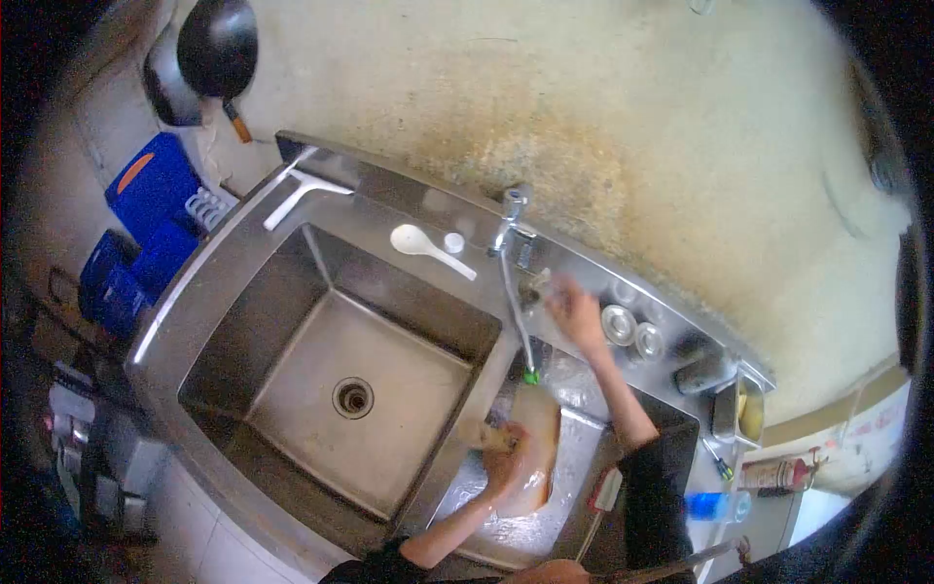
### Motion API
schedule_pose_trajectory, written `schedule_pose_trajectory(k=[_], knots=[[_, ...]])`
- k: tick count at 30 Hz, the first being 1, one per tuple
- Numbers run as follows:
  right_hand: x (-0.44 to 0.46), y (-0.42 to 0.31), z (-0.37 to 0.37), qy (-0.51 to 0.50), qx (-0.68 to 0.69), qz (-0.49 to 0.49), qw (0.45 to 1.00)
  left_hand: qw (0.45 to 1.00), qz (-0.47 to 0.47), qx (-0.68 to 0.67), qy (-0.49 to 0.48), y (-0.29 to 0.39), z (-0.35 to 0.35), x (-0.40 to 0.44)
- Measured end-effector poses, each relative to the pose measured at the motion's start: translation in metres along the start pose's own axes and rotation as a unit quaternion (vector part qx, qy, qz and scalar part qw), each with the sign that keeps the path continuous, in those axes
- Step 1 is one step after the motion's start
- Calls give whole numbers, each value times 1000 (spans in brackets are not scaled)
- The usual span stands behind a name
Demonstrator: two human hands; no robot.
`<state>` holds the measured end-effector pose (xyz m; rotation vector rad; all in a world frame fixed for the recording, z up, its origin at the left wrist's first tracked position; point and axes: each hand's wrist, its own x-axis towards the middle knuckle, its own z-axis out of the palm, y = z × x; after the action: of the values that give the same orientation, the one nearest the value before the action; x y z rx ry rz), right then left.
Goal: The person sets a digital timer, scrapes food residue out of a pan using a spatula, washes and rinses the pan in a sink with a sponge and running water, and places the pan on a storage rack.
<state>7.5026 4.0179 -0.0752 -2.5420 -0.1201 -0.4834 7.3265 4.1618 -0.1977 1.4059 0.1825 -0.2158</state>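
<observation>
My left hand [508, 467] is over the right sink basin, its fingers closed around a blurred beige-brown piece [479, 435] whose kind I cannot make out. Beneath that hand, a wet pale board with a dark brown edge [541, 465] lies slanted in the basin. My right hand [576, 313] is raised beside the faucet [514, 206], at the back ledge, with its fingers smeared by motion. Close to those fingertips is a small greyish thing [538, 281], too blurred to name. The faucet's hose ends in a green tip [531, 377] just above the board.
Left of the hands is a deep sink basin [375, 433] with a drain. A white ladle [428, 248] and a white squeegee [297, 198] lie on the back rim. Round metal lids [619, 324] stand right of my right hand. A white-headed brush [606, 490] leans in the right basin.
</observation>
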Motion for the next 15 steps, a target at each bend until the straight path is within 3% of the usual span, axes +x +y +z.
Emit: schedule_pose_trajectory(k=[1,3,5,6,7,10,11,12,13,15], knots=[[30,-13,1,88,70,13,994,1000,19,-24,2,9,-3,-11],[66,-36,7,18,141,94,985,995,11,-94,-29,36,-19,-39],[85,-45,16,-6,-19,163,986,991,-24,-122,-57,50,-26,-56],[96,-24,24,-29,157,230,960,989,-22,-134,-54,57,-31,-64],[106,5,37,-70,329,292,896,987,-22,-147,-54,63,-34,-72],[102,-32,10,-89,520,318,788,979,-9,-198,-47,75,-56,-87],[118,11,17,-111,279,272,914,975,-3,-219,-40,82,-67,-95],[143,90,37,-135,167,120,969,970,5,-241,-31,85,-81,-105],[133,59,43,-62,32,-62,996,965,11,-260,-19,88,-96,-116],[52,-174,-74,-211,-145,61,965,953,18,-301,15,92,-125,-141]])
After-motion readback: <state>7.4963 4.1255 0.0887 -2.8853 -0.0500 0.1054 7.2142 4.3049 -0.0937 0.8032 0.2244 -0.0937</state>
